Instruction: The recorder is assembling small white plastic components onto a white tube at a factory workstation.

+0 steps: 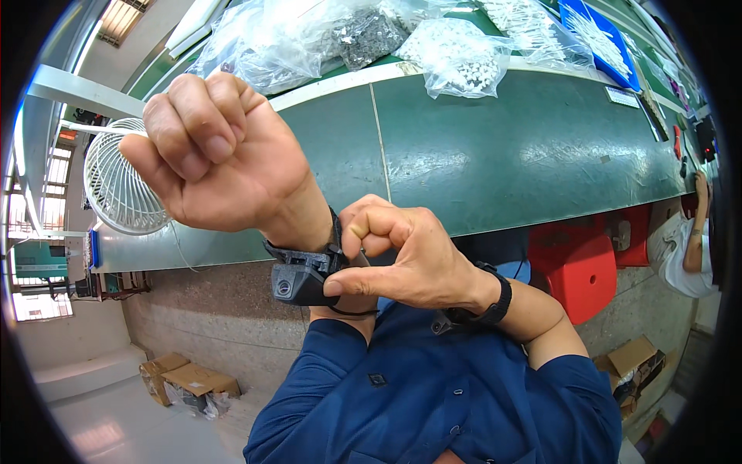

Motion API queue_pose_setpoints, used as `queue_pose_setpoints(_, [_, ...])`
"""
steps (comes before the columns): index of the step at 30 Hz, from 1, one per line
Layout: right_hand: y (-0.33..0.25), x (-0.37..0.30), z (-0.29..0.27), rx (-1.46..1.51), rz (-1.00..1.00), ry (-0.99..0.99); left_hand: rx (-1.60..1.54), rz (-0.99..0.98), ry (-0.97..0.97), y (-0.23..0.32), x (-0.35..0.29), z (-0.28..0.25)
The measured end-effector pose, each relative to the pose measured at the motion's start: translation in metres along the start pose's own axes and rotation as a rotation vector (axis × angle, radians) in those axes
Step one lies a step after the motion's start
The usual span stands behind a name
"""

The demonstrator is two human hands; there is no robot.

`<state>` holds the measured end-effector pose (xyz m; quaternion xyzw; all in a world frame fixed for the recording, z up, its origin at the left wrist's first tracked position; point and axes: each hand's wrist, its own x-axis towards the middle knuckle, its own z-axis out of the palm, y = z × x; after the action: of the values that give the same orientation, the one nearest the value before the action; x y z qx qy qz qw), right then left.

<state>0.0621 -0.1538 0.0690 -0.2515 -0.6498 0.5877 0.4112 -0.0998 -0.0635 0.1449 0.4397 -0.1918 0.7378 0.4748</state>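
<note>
- the camera (297,284) is a small, dark, blocky unit with one round lens; it sits on the left wrist, at the tip of the right thumb (359,281).
- its black strap (338,233) goes round that wrist, just beside the curled right fingers and below the left fingers.
- beyond the right fingers is a green table (502,155), its top shiny, with a pale seam running away from the knuckles.
- farther from the fingers, along the table's back, lie clear bags (259,46), a bag of dark bits (367,39), a bag of white pieces (461,60) and, to the right, a blue tray (632,80) holding white sticks.
- left of the left fingers, near them in view, is a white fan (124,185).
- right of the right fingers are a red stool (583,278) and, well apart, a co-worker (674,255) in white.
- below the left fingers, on the floor, are open cardboard boxes (202,379).
- the left hand (224,155) is raised, palm to the view, fingers folded into a loose fist.
- the right hand (417,259) reaches across, thumb pressed to the camera, index bent at the strap, pinching the unit from its right side.
</note>
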Motion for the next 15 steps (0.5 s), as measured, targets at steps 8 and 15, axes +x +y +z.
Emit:
queue_pose_setpoints(8, [-0.007,-0.005,-0.003,0.002,0.111,0.018,0.187,0.064,0.061,-0.013,0.0,-0.005])
queue_pose_setpoints(15, [0.019,-0.012,0.01,0.258,-0.003,0.284,0.822,0.273,0.164,-0.044,-0.001,-0.011])
